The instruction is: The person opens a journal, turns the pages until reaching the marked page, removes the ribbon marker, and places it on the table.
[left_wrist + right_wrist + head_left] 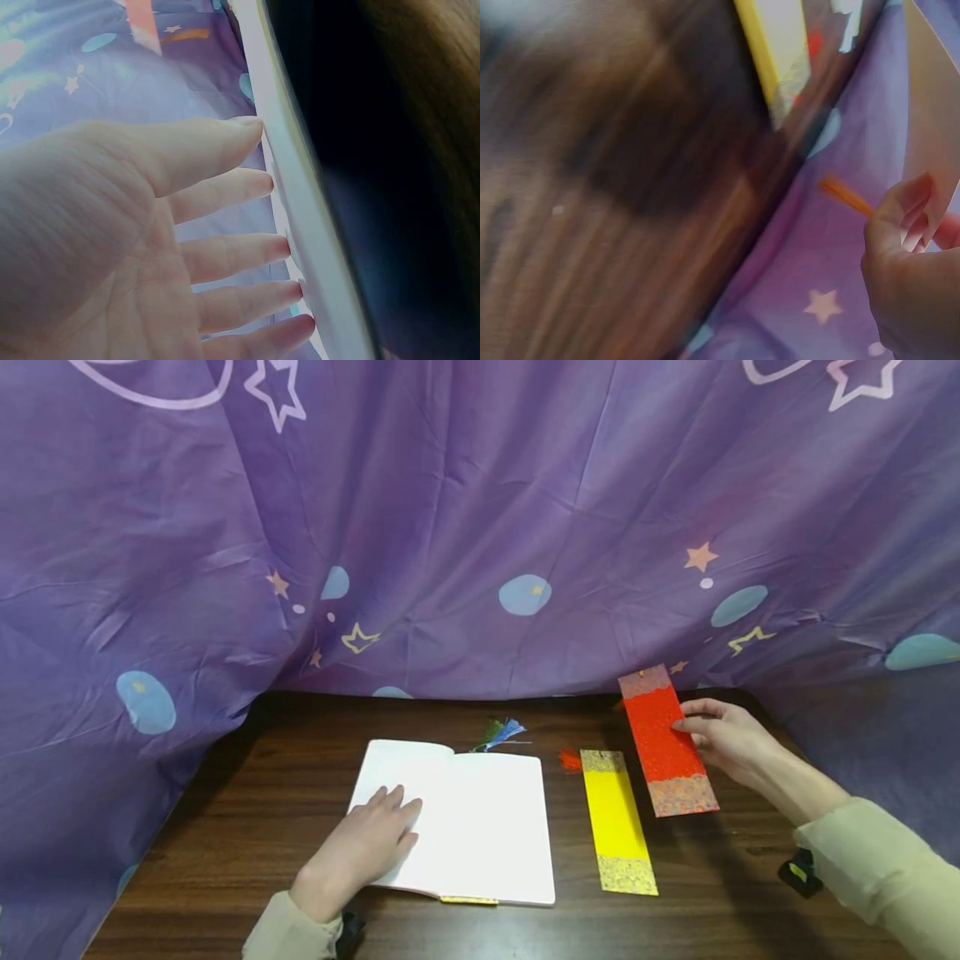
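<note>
An open book [487, 827] with blank white pages lies on the table. My left hand [367, 839] rests on its left page, with straight fingers [232, 251] touching the paper in the left wrist view. At the right, my right hand [731, 739] pinches a red bookmark [663, 735] with glittery ends by its right edge, raised over the table. The right wrist view shows the bookmark's pale back [934, 112] and an orange tassel [846, 196] beside the hand. Between book and right hand lies a yellow bookmark [617, 814] with gold glitter ends.
Blue and green tassels [506, 733] stick out past the book's top edge. A red tassel [570, 760] lies by the yellow bookmark's upper end. A yellow edge [468, 901] peeks from under the book's bottom. Behind the dark wooden table [225, 827] hangs a purple patterned cloth [450, 527].
</note>
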`<action>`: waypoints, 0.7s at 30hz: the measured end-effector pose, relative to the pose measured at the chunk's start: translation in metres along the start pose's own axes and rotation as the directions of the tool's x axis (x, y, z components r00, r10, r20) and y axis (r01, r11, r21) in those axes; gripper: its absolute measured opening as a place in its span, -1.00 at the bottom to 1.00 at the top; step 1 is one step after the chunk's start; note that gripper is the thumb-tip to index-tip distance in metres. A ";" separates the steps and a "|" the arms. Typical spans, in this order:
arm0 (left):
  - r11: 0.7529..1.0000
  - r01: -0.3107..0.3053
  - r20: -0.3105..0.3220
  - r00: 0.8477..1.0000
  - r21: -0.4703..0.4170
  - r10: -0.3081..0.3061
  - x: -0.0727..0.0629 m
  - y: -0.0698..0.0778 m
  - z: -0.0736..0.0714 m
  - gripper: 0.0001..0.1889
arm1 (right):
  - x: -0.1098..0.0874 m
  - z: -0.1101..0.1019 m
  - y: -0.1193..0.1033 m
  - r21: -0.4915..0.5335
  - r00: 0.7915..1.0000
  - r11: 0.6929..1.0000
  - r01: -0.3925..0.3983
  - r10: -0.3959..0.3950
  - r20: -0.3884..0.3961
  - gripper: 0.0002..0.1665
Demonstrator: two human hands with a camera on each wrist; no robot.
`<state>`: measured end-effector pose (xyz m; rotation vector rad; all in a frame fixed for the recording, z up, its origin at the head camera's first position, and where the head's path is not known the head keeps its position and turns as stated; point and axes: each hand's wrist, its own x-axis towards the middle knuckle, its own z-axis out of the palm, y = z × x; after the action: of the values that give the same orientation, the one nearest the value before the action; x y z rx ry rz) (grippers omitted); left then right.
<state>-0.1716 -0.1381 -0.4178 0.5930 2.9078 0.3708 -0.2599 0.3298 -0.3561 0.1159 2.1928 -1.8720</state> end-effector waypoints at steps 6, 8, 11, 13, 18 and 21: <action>1.000 0.000 0.004 1.000 -0.010 0.000 0.000 0.000 0.001 -0.58 | -0.003 -0.017 0.026 0.018 1.000 0.999 -0.029 0.029 -0.009 -0.78; 1.000 -0.002 0.003 1.000 -0.009 0.002 0.000 0.000 0.002 -0.58 | -0.003 -0.021 0.035 0.023 0.999 0.999 -0.037 0.038 -0.013 -0.80; 1.000 -0.005 0.000 1.000 -0.003 0.005 0.000 0.000 0.002 -0.58 | -0.004 -0.024 0.048 0.037 0.998 0.998 -0.059 0.060 -0.016 -0.80; 1.000 -0.008 -0.003 1.000 0.001 0.008 0.000 -0.001 0.002 -0.58 | -0.005 -0.025 0.055 0.048 0.997 0.996 -0.075 0.076 -0.016 -0.81; 1.000 -0.011 -0.008 1.000 -0.001 0.011 0.000 -0.001 0.003 -0.58 | -0.010 -0.025 0.070 0.058 0.992 0.991 -0.122 0.122 -0.004 -0.77; 1.000 -0.016 -0.012 1.000 0.006 0.016 0.000 -0.002 0.003 -0.58 | -0.013 -0.024 0.078 0.038 0.991 0.990 -0.133 0.133 -0.001 -0.77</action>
<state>-0.1712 -0.1391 -0.4211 0.6174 2.9177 0.3693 -0.2328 0.3678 -0.4244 0.2666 2.0974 -1.8417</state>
